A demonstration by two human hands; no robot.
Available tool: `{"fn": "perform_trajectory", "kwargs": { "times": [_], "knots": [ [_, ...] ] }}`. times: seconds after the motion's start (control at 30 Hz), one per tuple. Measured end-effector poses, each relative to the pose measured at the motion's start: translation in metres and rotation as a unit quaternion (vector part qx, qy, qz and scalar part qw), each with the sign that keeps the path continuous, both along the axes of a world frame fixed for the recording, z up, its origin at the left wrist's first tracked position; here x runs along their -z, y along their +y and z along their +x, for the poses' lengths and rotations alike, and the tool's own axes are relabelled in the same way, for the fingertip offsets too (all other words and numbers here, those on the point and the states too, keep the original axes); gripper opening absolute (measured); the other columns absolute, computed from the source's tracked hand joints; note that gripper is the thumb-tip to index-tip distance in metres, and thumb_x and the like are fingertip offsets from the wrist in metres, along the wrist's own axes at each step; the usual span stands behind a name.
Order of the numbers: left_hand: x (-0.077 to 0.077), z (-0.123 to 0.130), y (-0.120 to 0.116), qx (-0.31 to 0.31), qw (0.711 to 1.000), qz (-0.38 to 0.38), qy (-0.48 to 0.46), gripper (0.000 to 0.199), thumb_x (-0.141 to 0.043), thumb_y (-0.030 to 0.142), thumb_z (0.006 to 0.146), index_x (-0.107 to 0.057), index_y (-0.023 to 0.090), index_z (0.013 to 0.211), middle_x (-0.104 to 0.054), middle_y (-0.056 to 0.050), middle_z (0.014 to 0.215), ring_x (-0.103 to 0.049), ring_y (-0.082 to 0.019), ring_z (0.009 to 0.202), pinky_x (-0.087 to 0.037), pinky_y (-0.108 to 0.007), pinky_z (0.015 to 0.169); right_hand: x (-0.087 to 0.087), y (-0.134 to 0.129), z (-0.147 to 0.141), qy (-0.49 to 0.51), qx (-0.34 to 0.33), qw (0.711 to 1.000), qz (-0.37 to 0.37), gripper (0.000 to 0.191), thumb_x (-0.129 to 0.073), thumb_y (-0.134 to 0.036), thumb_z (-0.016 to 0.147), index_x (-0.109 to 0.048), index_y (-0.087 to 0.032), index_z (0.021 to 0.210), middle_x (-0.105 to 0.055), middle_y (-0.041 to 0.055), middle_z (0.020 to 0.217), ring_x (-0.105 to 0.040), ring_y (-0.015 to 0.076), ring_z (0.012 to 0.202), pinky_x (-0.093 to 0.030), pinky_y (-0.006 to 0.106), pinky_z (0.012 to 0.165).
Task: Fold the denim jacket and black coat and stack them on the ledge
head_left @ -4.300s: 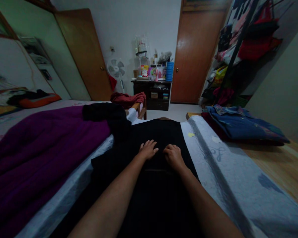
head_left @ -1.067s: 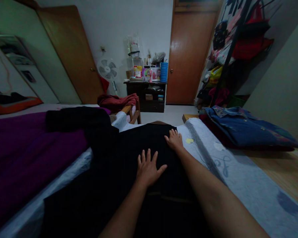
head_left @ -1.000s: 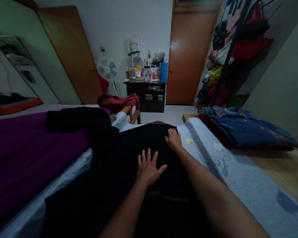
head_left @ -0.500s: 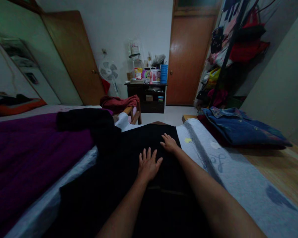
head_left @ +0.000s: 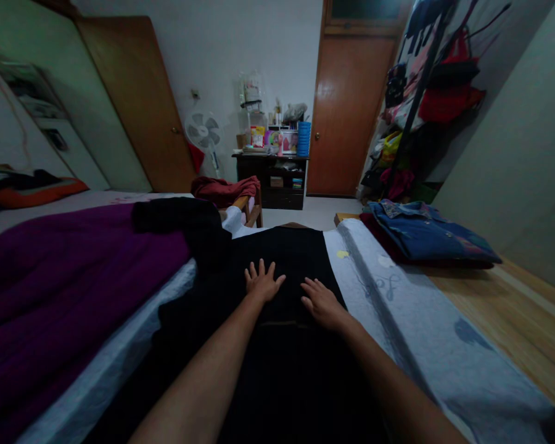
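A large black garment (head_left: 287, 253) lies spread over the light patterned bed sheet (head_left: 416, 308), its far edge near the end of the bed. My left hand (head_left: 263, 283) rests on the black cloth with its fingers spread and holds nothing. To its right, my right hand (head_left: 322, 302) lies on the same cloth near the right edge, fingers stretched out and pointing inward. A bunched black part of cloth sits at the upper left, over a purple blanket (head_left: 83, 259).
Folded denim clothing (head_left: 430, 231) lies on a dark red piece at the right, on a wooden surface (head_left: 499, 302). Beyond the bed are a chair with red cloth (head_left: 226, 190), a fan (head_left: 203, 132), a dark cabinet (head_left: 282, 197) and hanging bags (head_left: 448, 98).
My left hand has moved forward and left over the cloth. My right hand has come back toward me. The black cloth at the left has shifted, and the view has changed slightly.
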State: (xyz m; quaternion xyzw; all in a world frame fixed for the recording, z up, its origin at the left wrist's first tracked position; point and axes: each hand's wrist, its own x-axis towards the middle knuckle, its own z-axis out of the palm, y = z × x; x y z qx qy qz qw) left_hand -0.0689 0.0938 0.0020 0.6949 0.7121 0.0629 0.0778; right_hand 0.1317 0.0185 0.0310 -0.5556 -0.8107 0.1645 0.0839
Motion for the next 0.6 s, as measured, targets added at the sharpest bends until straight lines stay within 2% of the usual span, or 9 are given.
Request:
{"fn": "perform_trajectory", "kwargs": {
  "times": [0.13,0.23,0.37,0.5,0.6],
  "knots": [
    [-0.004,-0.002,-0.005,0.01,0.999,-0.042,-0.005,0.072,-0.033,0.067,0.085,-0.033,0.029,0.146,-0.017,-0.011,0.158,-0.01,-0.04,0.143,-0.01,-0.057,0.111,0.012,-0.015,-0.004,0.007,0.031,0.999,0.025,0.055,-0.035,-0.04,0.095,-0.035,-0.017,0.145,-0.027,0.007,0.154,-0.019,0.0272,0.142,-0.023,0.044,0.112],
    [-0.01,-0.002,-0.023,0.017,0.999,-0.041,-0.002,0.068,-0.034,0.061,0.088,-0.034,0.026,0.146,-0.021,-0.014,0.156,-0.015,-0.037,0.142,-0.015,-0.054,0.111,0.013,-0.016,-0.005,0.004,0.037,0.999,0.022,0.055,-0.033,-0.041,0.096,-0.035,-0.018,0.145,-0.027,0.0066,0.154,-0.02,0.0258,0.142,-0.023,0.045,0.112],
    [-0.018,-0.003,-0.065,0.03,0.998,-0.051,0.004,0.064,-0.038,0.054,0.089,-0.035,0.023,0.145,-0.027,-0.018,0.153,-0.021,-0.035,0.141,-0.02,-0.052,0.11,0.003,-0.023,-0.013,-0.017,0.055,0.998,0.016,0.053,-0.036,-0.039,0.094,-0.037,-0.02,0.144,-0.025,0.0055,0.155,-0.017,0.0288,0.143,-0.02,0.051,0.111],
    [-0.035,-0.013,-0.117,0.072,0.995,-0.059,0.017,0.053,-0.046,0.038,0.088,-0.045,0.022,0.139,-0.039,-0.017,0.147,-0.033,-0.032,0.137,-0.025,-0.054,0.108,-0.011,-0.046,-0.031,-0.02,0.011,0.999,0.034,0.047,-0.035,-0.038,0.094,-0.045,-0.024,0.138,-0.03,0.0039,0.153,-0.016,0.028,0.143,-0.012,0.056,0.112],
    [-0.056,-0.028,-0.157,0.113,0.993,0.026,0.016,0.043,-0.046,0.026,0.088,-0.053,0.023,0.13,-0.054,-0.012,0.136,-0.046,-0.026,0.128,-0.03,-0.05,0.107,-0.016,-0.065,-0.044,-0.021,-0.018,1.0,0.011,0.047,-0.036,-0.041,0.094,-0.048,-0.023,0.135,-0.037,0.0056,0.15,-0.019,0.0287,0.142,-0.01,0.057,0.111]
  ]
}}
